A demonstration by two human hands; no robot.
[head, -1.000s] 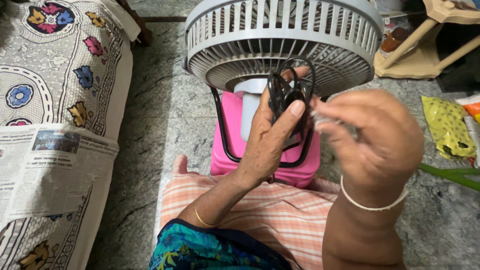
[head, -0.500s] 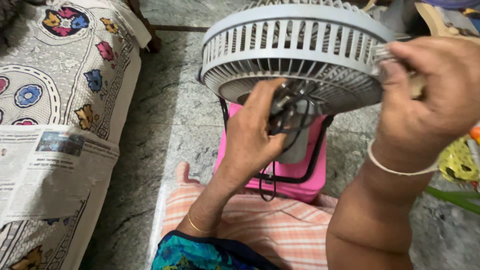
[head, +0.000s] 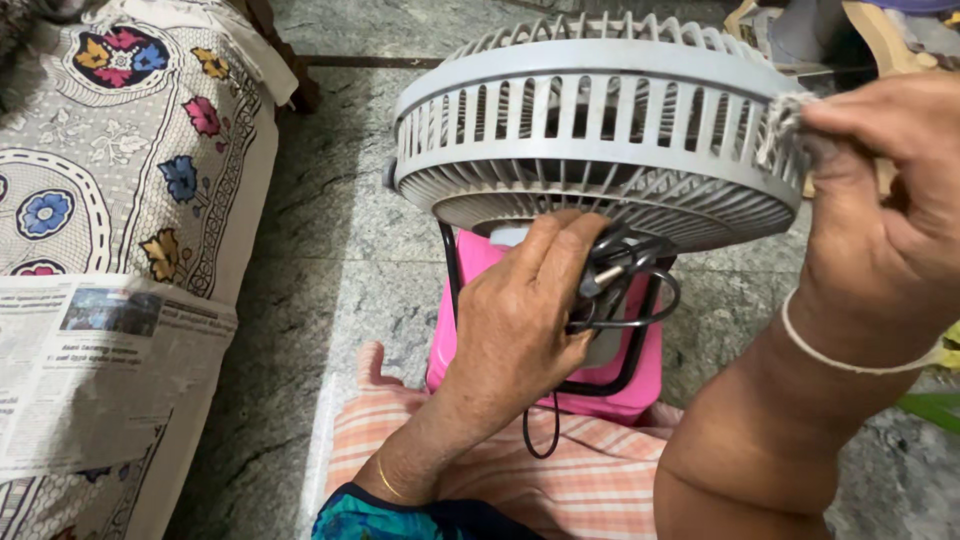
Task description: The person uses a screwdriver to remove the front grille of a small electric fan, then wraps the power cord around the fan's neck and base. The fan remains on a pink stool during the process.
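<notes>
A grey table fan [head: 590,130] with a slatted grille stands tilted over a pink box [head: 470,290] on the floor. My left hand [head: 520,320] grips the fan's back together with a bundle of coiled black cord [head: 620,280], and a loop of cord hangs below it. My right hand [head: 880,210] is raised at the fan's right rim, pinching a small grey cloth [head: 785,125] against the grille. A thin white bangle circles my right wrist.
A mattress with a flowered grey cover [head: 120,150] lies at the left, with a newspaper [head: 90,370] spread on it. A striped orange cloth [head: 560,470] covers my lap. The floor is grey stone [head: 330,250]. A wooden stool [head: 880,30] stands at the top right.
The view has moved closer to the fan. My right hand rose from in front of the fan to its right rim with the cloth. My left hand has kept its hold.
</notes>
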